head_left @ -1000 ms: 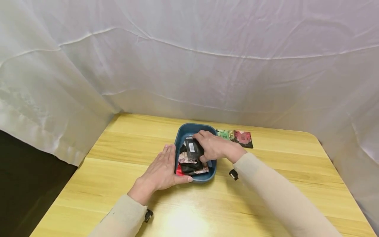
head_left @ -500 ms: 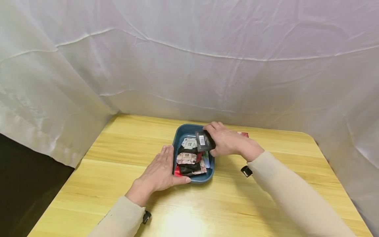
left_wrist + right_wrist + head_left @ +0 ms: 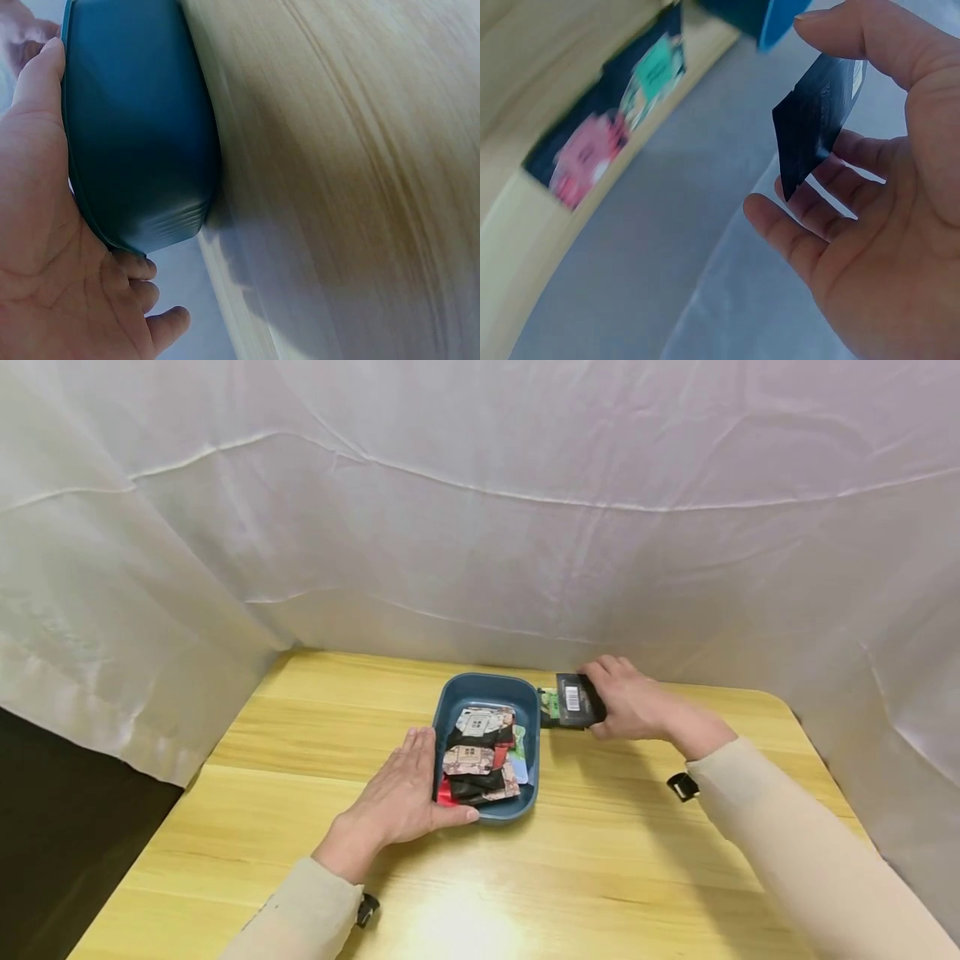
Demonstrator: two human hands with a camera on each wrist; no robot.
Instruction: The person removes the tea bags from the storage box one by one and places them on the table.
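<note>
"Head view?"

"We're pinching a black packet (image 3: 572,702) in our right hand (image 3: 637,706), partly hiding a green packet (image 3: 550,703) on the table (image 3: 630,852); our left hand (image 3: 393,793) is resting straight-fingered against the blue bin (image 3: 489,685) (more packets (image 3: 470,761) are lying inside)."

"Left wrist?"

"Our left hand is touching the bin's rim."

"Right wrist?"

"Our grip is holding the black packet aloft; a pink packet (image 3: 589,157) is lying tableside."

Pale creased curtain (image 3: 480,543), yellow wood-grain table (image 3: 585,885) before it
</note>
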